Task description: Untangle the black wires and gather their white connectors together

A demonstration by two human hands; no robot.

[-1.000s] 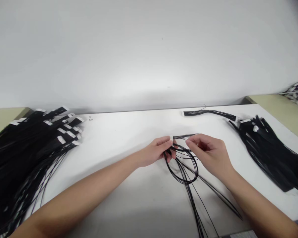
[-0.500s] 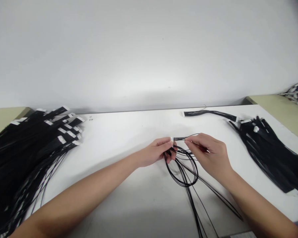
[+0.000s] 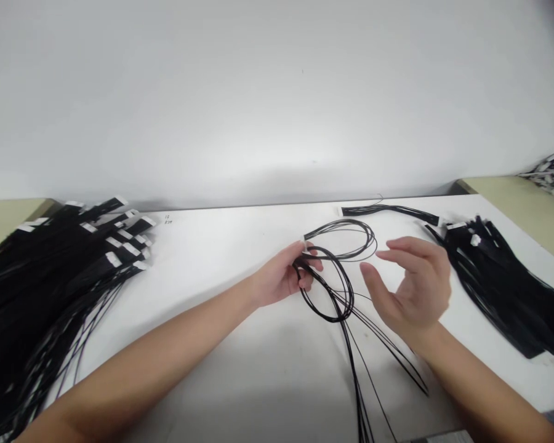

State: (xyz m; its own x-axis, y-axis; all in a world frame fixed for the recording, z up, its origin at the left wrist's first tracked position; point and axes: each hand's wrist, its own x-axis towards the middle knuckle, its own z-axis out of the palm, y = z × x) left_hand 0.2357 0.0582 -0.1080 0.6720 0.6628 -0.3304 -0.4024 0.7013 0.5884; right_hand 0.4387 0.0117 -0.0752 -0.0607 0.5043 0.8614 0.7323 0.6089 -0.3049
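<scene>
1. Left hand pinches the white connector, black wires looping out over the tabletop!
2. Right hand is open, fingers spread, holding nothing, just beside those loops.
3. A dark heap lies far left.

You have bright, diffuse light, strongest as a soft pale glow low on the wall, which greys toward its upper corners. Your table dims toward the near edge, with faint, soft shadows under your arms. Your right hand looks slightly soft, fine detail sinks into the dark left pile, and the top right corner darkens.
</scene>
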